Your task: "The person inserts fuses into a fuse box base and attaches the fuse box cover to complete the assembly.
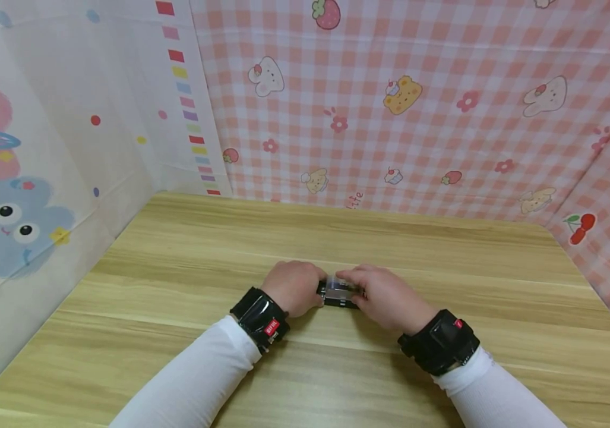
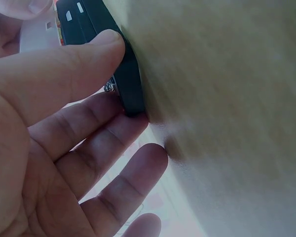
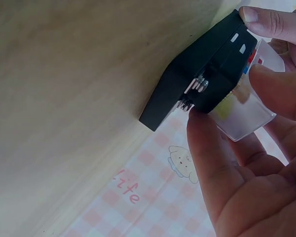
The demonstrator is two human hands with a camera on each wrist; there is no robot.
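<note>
A small black base stands low at the tabletop, with shiny metal terminals at its end and two white marks on its side. Against it sits a clear plastic cover, with bits of red, blue and yellow showing near their joint. My left hand pinches one end of the base, its thumb along the side in the left wrist view and fingertips beneath the far end. From the other side, my right hand holds the clear cover between thumb and fingers, the index fingertip right at the terminals.
A wood-grain table spreads around both hands. Behind it hangs a pink checked cloth with cartoon prints, and a white printed cloth lines the left side. Each wrist wears a black strap.
</note>
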